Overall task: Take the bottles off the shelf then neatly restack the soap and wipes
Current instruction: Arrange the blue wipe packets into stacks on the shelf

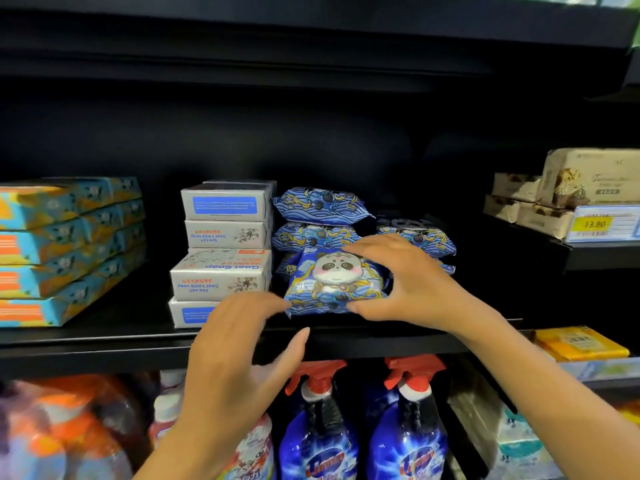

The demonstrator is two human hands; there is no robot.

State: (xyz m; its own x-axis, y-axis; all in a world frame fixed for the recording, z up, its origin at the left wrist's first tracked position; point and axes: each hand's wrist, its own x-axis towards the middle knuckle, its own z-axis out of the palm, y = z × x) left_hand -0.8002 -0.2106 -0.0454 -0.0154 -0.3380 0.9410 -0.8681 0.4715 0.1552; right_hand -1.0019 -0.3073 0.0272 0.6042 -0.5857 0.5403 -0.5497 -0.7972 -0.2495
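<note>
Step in hand: restacking wipes. The right hand [408, 282] clamps a wipes pack [332, 282] at the shelf [104, 348] front edge. The left hand [239, 344], fingers spread and empty, hovers at its 8 o'clock, with the soap boxes [223, 258] at 9 o'clock. The next move probably calls for seating the pack squarely on the wipes stack [318, 206] at 12 o'clock.

A black shelf [104, 351] carries, left to right, a stack of blue and orange boxes [62, 251], stacked white soap boxes [225, 251], then piled blue wipes packs [318, 206], with a front pack [334, 282] standing upright near the edge.
</note>
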